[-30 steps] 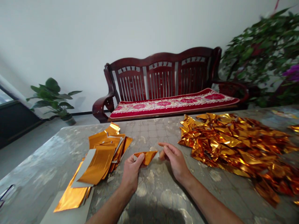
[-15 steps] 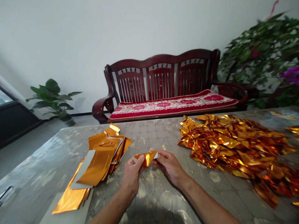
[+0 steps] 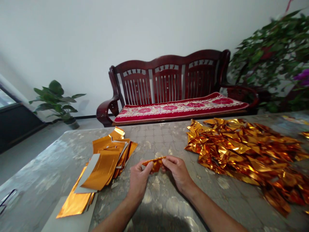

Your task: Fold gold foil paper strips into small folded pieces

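A partly folded piece of gold foil paper [image 3: 156, 163] is stretched between my two hands above the middle of the table. My left hand [image 3: 140, 175] pinches its left end, thumb on the near face. At the other end, my right hand [image 3: 177, 172] grips the right corner between thumb and fingers. To the left lies a loose stack of flat gold foil sheets [image 3: 102, 169], some showing grey-white backs. A large heap of folded gold foil pieces [image 3: 241, 149] spreads over the right side.
The table [image 3: 154, 206] has a grey patterned cover. Under the stack lies a pale flat sheet [image 3: 70, 222]; a dark thin object [image 3: 8, 198] is at the left edge. Beyond stand a wooden bench [image 3: 166, 80] with a red floral cushion and potted plants [image 3: 58, 103].
My right fingers have folded the right end of the foil paper over; its white corner no longer shows there. The top edge is now a straighter line. The view shifted slightly.
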`<state>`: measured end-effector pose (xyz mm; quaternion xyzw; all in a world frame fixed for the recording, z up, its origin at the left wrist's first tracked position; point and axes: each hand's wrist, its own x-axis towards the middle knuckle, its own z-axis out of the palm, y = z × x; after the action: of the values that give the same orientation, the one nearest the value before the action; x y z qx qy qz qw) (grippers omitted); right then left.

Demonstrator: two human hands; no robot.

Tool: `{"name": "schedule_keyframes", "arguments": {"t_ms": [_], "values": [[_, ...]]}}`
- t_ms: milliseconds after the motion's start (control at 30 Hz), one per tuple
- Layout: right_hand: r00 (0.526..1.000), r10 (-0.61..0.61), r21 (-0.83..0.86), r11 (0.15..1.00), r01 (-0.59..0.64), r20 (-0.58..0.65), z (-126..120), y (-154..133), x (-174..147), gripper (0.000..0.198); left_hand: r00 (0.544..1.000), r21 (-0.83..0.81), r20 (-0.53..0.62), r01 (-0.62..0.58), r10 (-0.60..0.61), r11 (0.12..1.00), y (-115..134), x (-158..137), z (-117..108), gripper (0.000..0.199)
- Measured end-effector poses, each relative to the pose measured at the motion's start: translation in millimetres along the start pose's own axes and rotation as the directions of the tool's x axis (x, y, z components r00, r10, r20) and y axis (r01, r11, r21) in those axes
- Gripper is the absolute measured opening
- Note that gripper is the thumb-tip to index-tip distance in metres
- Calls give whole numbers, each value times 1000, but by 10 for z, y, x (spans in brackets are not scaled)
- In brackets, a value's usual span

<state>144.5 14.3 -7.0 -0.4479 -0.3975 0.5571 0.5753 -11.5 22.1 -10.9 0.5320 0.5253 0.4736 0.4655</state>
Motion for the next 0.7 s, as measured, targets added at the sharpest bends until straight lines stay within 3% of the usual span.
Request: {"name": "schedule_keyframes", "arguments": {"t_ms": [100, 167, 267, 333, 500, 700], "values": [[996, 10, 1, 1000, -10, -89, -29, 32, 23, 34, 999, -50, 18, 31, -30, 998, -2, 6, 11, 35], [988, 45, 38, 999, -39, -149, -63, 56, 46, 36, 998, -197, 12, 69, -68, 978, 4, 23, 11, 45], [979, 85, 95, 993, -69, -184, -107, 74, 75, 38, 985, -486, 11, 154, -171, 860, 28, 58, -8, 54], [978, 95, 112, 991, -75, -184, -119, 71, 82, 38, 977, -585, 48, 195, -207, 787, 47, 78, -28, 51], [980, 96, 132, 989, -73, -173, -109, 52, 80, 37, 967, -581, 132, 253, -217, 773, 59, 94, -41, 47], [982, 86, 91, 993, -72, -166, -83, 52, 64, 38, 978, -530, 92, 209, -189, 822, 2, 105, -4, 46]]}}
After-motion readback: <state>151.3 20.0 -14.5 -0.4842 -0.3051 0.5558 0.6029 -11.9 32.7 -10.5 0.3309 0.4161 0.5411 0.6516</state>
